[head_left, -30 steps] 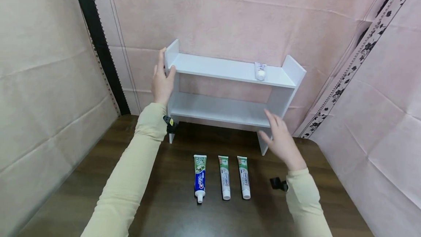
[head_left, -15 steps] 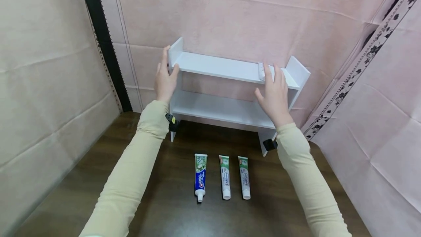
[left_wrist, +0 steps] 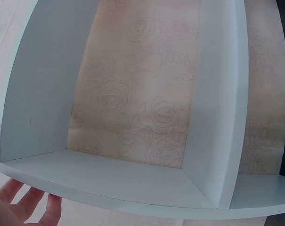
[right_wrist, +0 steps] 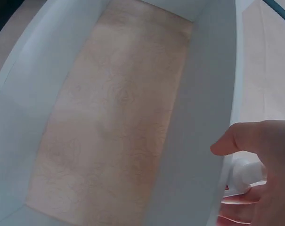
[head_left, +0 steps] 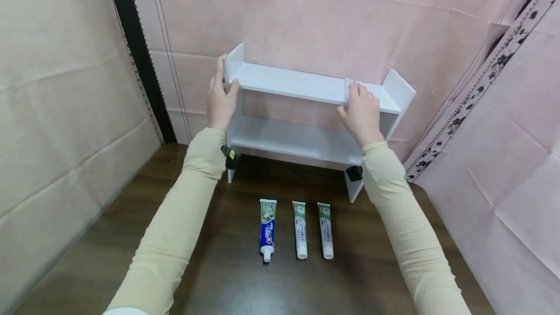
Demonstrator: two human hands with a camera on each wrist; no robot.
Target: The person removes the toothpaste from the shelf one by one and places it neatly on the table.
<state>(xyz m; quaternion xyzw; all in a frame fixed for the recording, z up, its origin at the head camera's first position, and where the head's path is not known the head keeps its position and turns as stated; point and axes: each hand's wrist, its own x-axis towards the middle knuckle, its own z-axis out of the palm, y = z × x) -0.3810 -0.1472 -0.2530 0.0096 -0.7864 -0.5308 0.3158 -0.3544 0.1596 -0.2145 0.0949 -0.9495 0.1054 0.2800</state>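
Note:
A white two-tier shelf (head_left: 297, 137) stands at the back of the table. My left hand (head_left: 221, 101) holds its upper left side, thumb by the top board; in the left wrist view the fingers (left_wrist: 52, 209) lie along the outer face of the side panel. On the top board, towards the right, lies a white toothpaste tube (head_left: 348, 84), mostly covered by my right hand (head_left: 361, 114), whose curled fingers grip it. The right wrist view shows the tube's white cap (right_wrist: 246, 173) between thumb and fingers.
In front of the shelf, a blue-and-green toothpaste tube (head_left: 267, 230) and two slimmer green-and-white tubes, the middle one (head_left: 300, 230) and the right one (head_left: 325, 230), lie in a row on the dark wooden table (head_left: 227, 276). Pale fabric walls (head_left: 306, 18) enclose it.
My right hand has moved from beside the lower right of the shelf up to the tube on the top board, and its fingers have curled over it. My left hand has stayed at the shelf's side.

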